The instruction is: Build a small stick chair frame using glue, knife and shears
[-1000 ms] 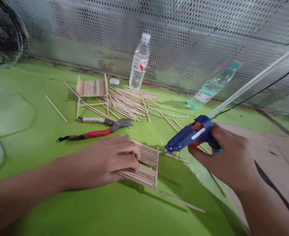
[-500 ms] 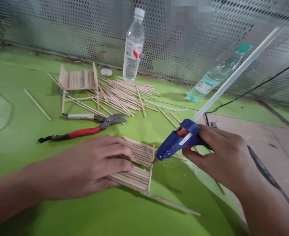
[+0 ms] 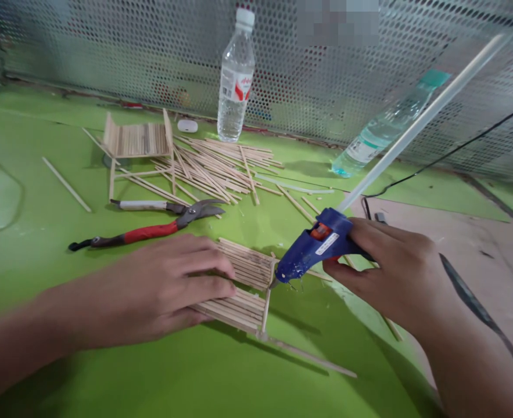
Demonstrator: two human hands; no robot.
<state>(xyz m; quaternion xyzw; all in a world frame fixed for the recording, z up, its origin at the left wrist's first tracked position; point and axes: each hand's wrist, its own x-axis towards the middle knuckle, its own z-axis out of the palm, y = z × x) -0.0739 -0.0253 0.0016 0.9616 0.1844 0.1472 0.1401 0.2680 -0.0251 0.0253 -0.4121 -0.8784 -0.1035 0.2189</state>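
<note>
A small panel of wooden sticks (image 3: 247, 268) lies in front of me, its sticks side by side with a crosspiece at the right end and one long stick reaching out to the lower right. My left hand (image 3: 182, 290) grips its left part, covering that end. In my right hand (image 3: 391, 273) is a blue glue gun (image 3: 312, 247), the fingers wrapped round its handle. The gun's nozzle meets the crosspiece at the panel's right edge. From the back of the gun a long translucent glue stick (image 3: 422, 122) rises to the upper right.
Red-and-white-handled pruning shears (image 3: 190, 215) lie open beyond my left hand. Behind them are a little stick-built chair (image 3: 138, 142) and a pile of loose sticks (image 3: 221, 165). A water bottle (image 3: 235, 81) stands by the perforated metal screen (image 3: 151, 52); a green-capped bottle (image 3: 378, 136) leans there.
Almost nothing differs. The view has shifted very slightly, and the glue gun's nozzle stays at the same spot on the crosspiece while my left hand keeps its hold.
</note>
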